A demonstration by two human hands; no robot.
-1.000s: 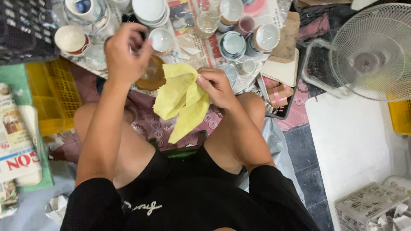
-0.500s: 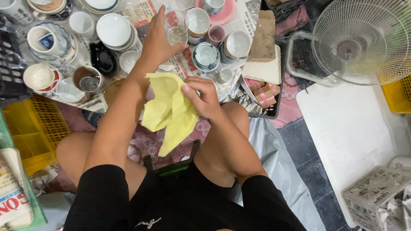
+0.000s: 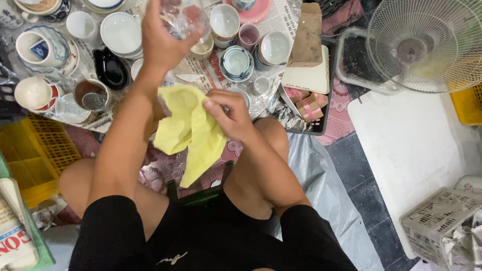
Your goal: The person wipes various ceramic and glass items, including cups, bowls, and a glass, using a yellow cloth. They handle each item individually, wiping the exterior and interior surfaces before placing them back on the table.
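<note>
My left hand (image 3: pixel 163 42) is raised over the crockery and grips a small clear glass (image 3: pixel 187 19), which looks blurred. My right hand (image 3: pixel 228 114) sits lower, above my knees, and pinches a crumpled yellow cloth (image 3: pixel 191 131) that hangs down between my legs. The two hands are apart; the cloth does not touch the glass. I am seated in black shorts and a black shirt.
Newspaper on the floor ahead carries several cups, bowls and saucers, among them a white bowl (image 3: pixel 224 20), a blue-rimmed saucer (image 3: pixel 237 62) and a black dish (image 3: pixel 109 68). A yellow crate (image 3: pixel 30 155) is at left, a fan (image 3: pixel 427 42) and white board (image 3: pixel 416 155) at right.
My left hand reached to the crockery, closed on the clear glass and lifted it up. The right hand kept the yellow cloth in place. The view tilted downward.
</note>
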